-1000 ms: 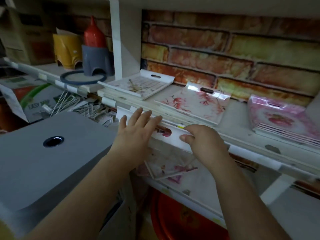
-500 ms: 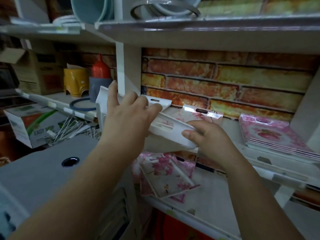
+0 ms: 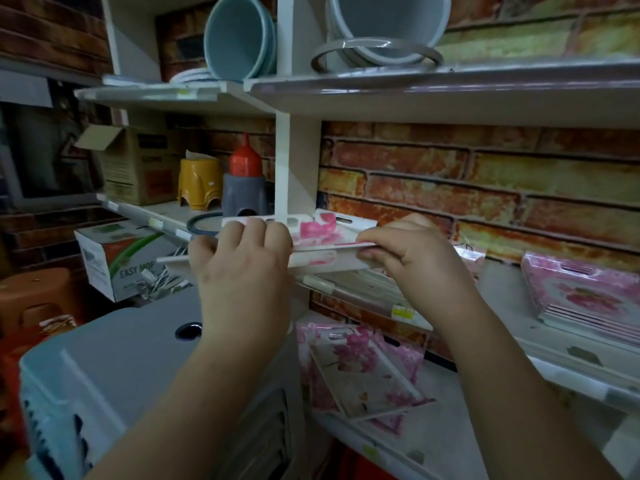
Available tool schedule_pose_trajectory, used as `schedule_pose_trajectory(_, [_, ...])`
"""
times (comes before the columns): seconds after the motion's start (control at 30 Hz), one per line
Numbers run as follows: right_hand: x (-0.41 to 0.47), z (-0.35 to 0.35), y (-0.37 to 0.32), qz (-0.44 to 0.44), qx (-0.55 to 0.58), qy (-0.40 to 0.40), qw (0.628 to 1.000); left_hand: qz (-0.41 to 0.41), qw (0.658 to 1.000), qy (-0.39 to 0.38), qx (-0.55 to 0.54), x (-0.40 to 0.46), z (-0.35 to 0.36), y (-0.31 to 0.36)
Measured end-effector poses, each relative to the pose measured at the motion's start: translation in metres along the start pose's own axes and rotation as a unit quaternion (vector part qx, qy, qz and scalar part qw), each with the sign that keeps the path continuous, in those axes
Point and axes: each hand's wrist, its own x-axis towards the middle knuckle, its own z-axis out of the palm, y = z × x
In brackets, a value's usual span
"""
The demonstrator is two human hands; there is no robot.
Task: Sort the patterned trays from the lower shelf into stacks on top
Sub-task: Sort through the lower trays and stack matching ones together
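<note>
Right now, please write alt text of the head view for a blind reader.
Both hands, left hand and right hand, hold a flat pink-flowered tray level over the middle shelf. More floral trays lie on the lower shelf.

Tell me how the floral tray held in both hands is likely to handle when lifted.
Probably stiff: the floral tray spans flat between the left hand and right hand without sagging. Likely light, since fingertips alone pinch its edges. Its glossy-looking surface may be slippery.
</note>
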Motion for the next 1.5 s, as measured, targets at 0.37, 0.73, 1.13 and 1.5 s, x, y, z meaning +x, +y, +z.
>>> schedule_pose_trajectory(0.37, [-0.035, -0.019, 0.062, 0.039, -0.11, 0.009, 0.993, 0.032, 0.994, -0.031, -0.099, 0.014, 0.058, 0.07])
schedule_pose_trajectory(0.73, [-0.069, -0.017, 0.161, 0.124, -0.127, -0.049, 0.983, 0.111, 0.985, -0.092, -0.1, 0.039, 0.143, 0.166])
schedule_pose_trajectory(1.13, [-0.075, 0.022, 0.235, 0.147, -0.094, -0.136, 0.975, 0.075, 0.973, -0.213, -0.048, 0.028, 0.213, 0.226])
schedule_pose_trajectory(1.5, [-0.071, 0.045, 0.268, 0.169, -0.094, -0.169, 0.967, 0.044, 0.965, -0.254, -0.046, 0.03, 0.243, 0.251])
